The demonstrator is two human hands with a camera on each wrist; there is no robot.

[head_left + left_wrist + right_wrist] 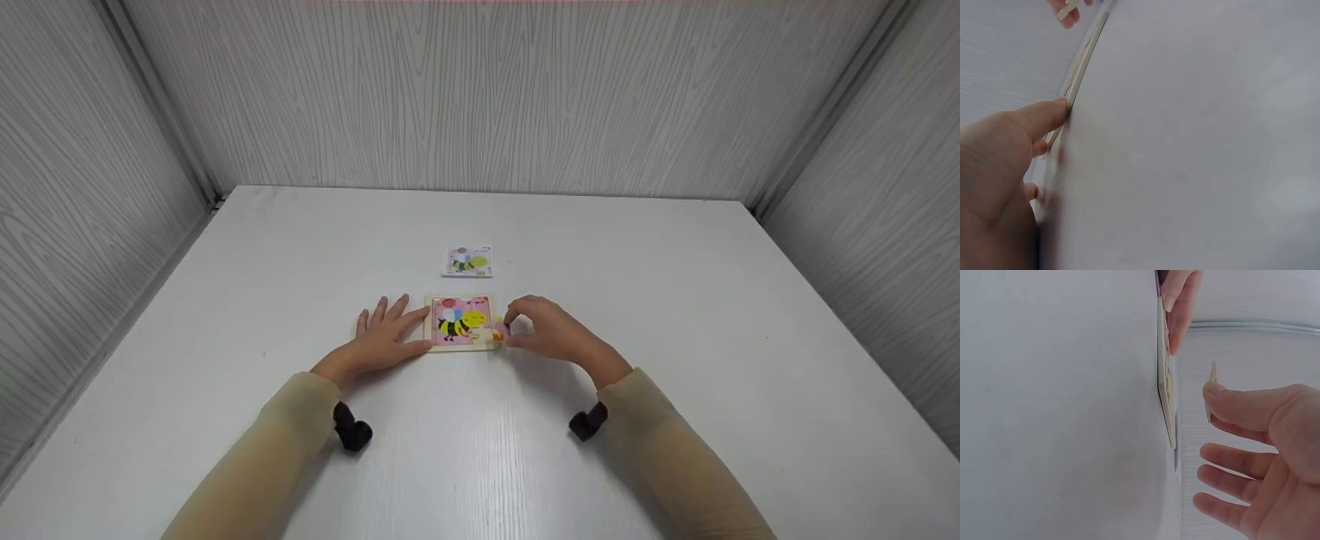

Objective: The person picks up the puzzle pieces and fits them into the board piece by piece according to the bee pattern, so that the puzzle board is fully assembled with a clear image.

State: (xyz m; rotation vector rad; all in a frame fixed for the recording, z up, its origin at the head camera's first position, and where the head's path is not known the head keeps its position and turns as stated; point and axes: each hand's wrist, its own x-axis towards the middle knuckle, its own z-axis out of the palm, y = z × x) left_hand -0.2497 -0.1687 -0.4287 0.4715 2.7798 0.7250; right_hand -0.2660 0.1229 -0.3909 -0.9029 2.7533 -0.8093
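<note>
A small wooden puzzle tray (461,349) with a bee picture lies flat on the table. Its lower right part shows bare wood where a piece is absent. My left hand (381,339) rests beside it, fingers spread, with thumb and index finger touching the tray's left edge. In the left wrist view the thumb (1050,117) presses against the tray's side. My right hand (553,330) pinches a pink puzzle piece (499,331) between thumb and index finger, at the tray's right edge. The right wrist view shows this piece (1213,375) held above the tray, its other fingers loose.
Behind the tray lies a square card (469,262) with a matching bee picture. The white table (637,247) is bounded by grey wood-grain panels (480,97) at the back and both sides. Black wrist devices (352,429) sit at both sleeve cuffs.
</note>
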